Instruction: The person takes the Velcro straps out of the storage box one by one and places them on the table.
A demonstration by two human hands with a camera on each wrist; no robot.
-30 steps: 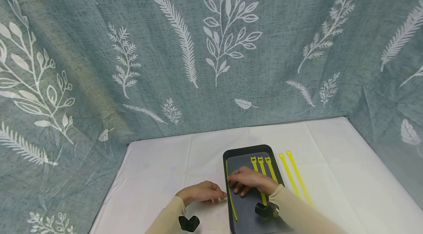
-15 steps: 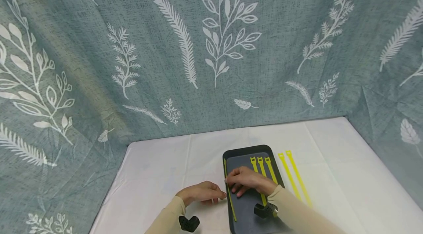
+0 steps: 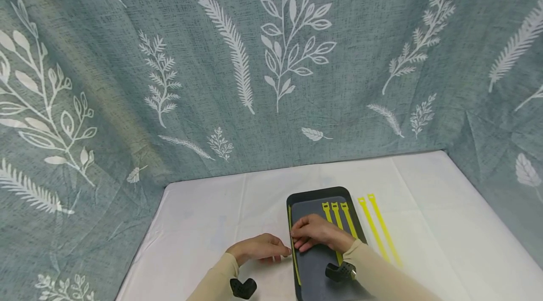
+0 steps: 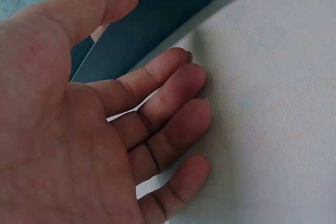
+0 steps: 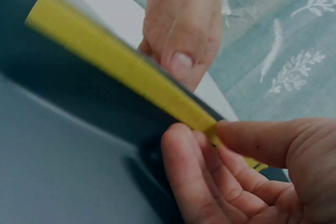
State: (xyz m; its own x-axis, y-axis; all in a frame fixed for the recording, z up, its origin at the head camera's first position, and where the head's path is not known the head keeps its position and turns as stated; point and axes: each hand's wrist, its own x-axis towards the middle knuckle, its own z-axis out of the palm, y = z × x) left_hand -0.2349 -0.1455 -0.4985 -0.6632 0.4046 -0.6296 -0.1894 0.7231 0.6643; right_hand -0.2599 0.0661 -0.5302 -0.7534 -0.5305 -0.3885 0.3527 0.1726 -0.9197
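My right hand reaches over a dark tray. Its thumb and fingers pinch a thin yellow hook-and-loop cable tie, which stands on edge along the tray's left inner wall. In the head view only the narrow edge of that cable tie shows. Outside the same wall, my left hand rests by the white cloth with loosely bent fingers and nothing in them. Its thumb is right at the tray's outer side in the left wrist view.
Three more yellow cable ties lie side by side in the tray, partly hidden by my right arm. Two others lie on the white cloth right of the tray. A teal patterned curtain surrounds the table.
The pinched cable tie has shifted slightly left, its near end now closer to the tray's left wall. My right fingers have drawn in more. My left hand has stayed put.
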